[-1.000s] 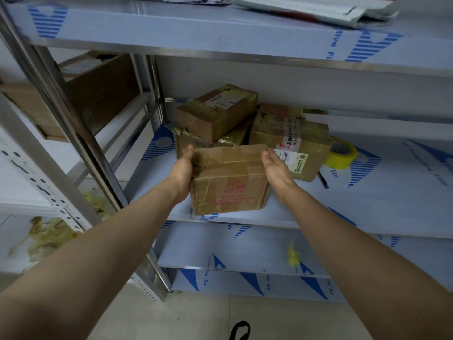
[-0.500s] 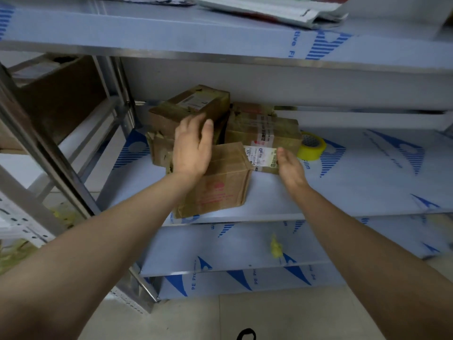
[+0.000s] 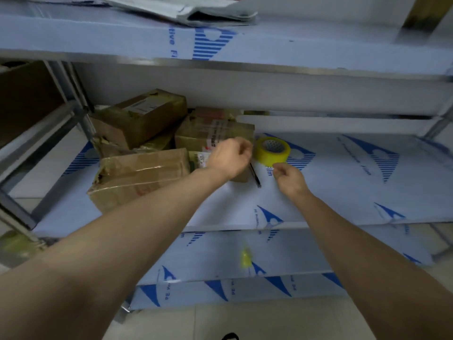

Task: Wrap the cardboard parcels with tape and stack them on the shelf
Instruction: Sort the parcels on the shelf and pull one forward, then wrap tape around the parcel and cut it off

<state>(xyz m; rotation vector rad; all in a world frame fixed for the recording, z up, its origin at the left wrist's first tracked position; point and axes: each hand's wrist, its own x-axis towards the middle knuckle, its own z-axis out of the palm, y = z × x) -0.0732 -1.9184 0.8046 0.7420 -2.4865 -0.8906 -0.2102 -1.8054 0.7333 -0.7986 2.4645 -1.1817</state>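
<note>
- Left hand (image 3: 230,155) is curled, its back to the camera, just left of the tape (image 3: 272,150); whether it grips anything I cannot tell
- Right hand (image 3: 289,179) is curled with its fingertips at the tape's near rim; pinching or only touching, I cannot tell
- A pen (image 3: 255,175) lies between the hands
- Tape stands on the shelf (image 3: 343,192), beside the right parcel (image 3: 215,131)
- Front parcel (image 3: 142,175) sits at the shelf edge, with the top parcel (image 3: 144,116) stacked behind it
</note>
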